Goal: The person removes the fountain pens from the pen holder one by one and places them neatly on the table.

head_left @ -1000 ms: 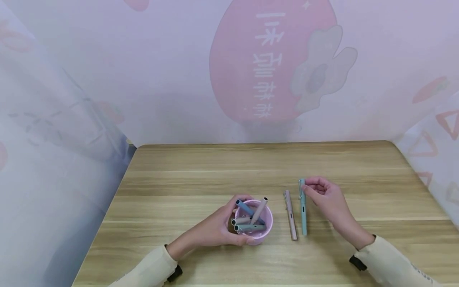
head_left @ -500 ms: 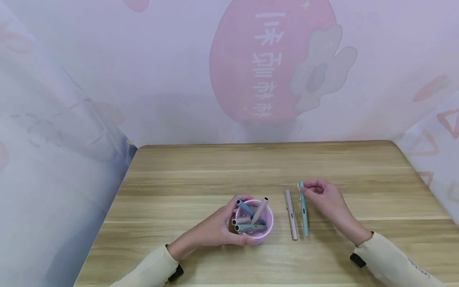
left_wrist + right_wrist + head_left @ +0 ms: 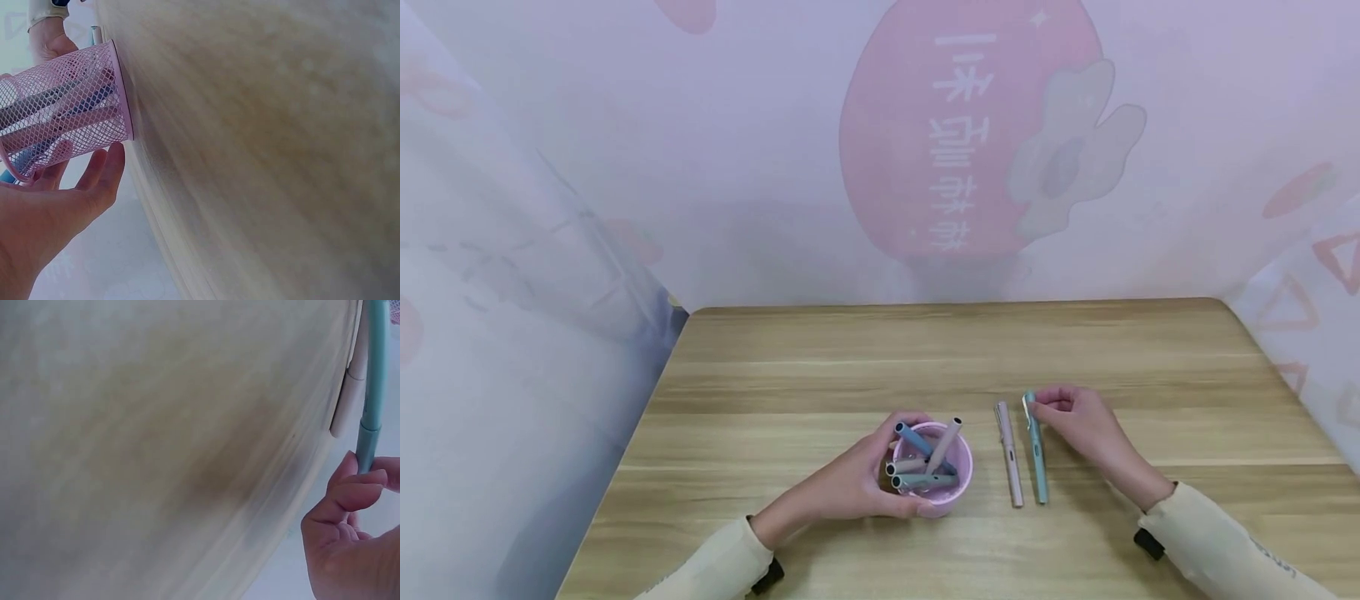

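Observation:
My left hand (image 3: 861, 483) grips a pink mesh pen cup (image 3: 964, 482) on the table, thumb at the near side and fingers round the far side. Several capped pens lean inside, among them a blue pen (image 3: 917, 438) and a grey-green pen (image 3: 928, 481). In the left wrist view the mesh wall (image 3: 94, 128) shows the pens through it. Between thumb and fingertips, my right hand (image 3: 1086, 425) pinches the clip end of a teal pen (image 3: 1037, 458). Just left of it, a pale pink pen (image 3: 1011, 458) lies roughly parallel.
The wood-grain table (image 3: 820, 358) runs back to a pale printed curtain (image 3: 760, 167) with a strawberry picture. Similar cloth hangs along the left and right sides. Both pens at the right lie a short way from the cup.
The right hand has brought the clip end of the teal pen slightly toward me, and the pen has turned a little. My left hand and the cup stay in place.

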{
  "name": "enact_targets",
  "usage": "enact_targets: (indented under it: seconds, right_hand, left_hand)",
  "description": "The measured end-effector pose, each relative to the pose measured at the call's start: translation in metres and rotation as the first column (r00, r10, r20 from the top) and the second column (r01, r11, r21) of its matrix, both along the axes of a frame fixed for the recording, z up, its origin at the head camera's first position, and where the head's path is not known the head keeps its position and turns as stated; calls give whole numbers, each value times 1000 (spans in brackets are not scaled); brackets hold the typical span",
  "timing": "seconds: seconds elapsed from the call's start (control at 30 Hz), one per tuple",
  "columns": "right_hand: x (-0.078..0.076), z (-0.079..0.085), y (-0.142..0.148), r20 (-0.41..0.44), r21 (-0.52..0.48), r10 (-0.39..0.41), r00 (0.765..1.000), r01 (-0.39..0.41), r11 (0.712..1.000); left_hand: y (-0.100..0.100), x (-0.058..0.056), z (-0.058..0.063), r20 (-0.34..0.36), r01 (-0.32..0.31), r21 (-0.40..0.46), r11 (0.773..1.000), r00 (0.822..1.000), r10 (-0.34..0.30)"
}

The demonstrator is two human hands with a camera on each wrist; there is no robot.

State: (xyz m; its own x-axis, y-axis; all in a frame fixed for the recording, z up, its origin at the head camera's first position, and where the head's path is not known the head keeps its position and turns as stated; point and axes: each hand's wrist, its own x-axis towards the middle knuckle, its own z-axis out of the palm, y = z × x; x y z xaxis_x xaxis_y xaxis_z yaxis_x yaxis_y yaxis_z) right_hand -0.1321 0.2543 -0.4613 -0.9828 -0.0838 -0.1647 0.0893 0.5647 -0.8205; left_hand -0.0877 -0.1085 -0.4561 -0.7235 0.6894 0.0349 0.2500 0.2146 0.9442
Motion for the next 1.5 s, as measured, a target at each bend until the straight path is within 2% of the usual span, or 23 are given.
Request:
enact_targets:
  seconds: [0.23, 0.53, 0.77, 1.1, 1.27, 1.5]
  right_hand:
    - [-4, -4, 1, 34, 45, 21, 999, -23, 999]
    - [-7, -5, 3, 83, 38, 32, 996, -35, 999]
    - [-7, -4, 1, 16, 134, 68, 998, -70, 989]
    - [-7, -3, -3, -13, 203, 89, 996, -85, 975]
    - [-7, -3, -2, -32, 203, 83, 996, -74, 976]
    - [0, 2, -4, -117, 226, 61, 991, -33, 973]
  left_hand:
    - [-1, -1, -2, -2, -1, -6, 1000, 1000, 1]
    - [1, -2, -3, 1, 5, -5, 1000, 1000, -5]
    - [3, -2, -2, -2, 9, -1, 1000, 1000, -9]
    - [2, -4, -3, 15, 10, -4, 1000, 1000, -10]
    - [3, -4, -4, -4, 3, -5, 1000, 1000, -3]
    - [3, -5, -5, -4, 13, 3, 1000, 1000, -13]
